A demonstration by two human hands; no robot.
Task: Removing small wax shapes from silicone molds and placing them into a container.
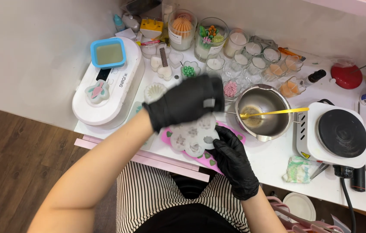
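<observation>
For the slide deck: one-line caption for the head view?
Black-gloved left hand and right hand hold a translucent flower mould over a white table, beside a steel pot and hotplate.

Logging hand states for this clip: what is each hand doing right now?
Left hand: blurred, over the white flower mould; grip cannot be told.
Right hand: closed on the mould's edge.

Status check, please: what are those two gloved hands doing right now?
Left hand over white flower mould, blurred. Right hand grips mould's edge. Metal pot close beside, nothing between.
</observation>
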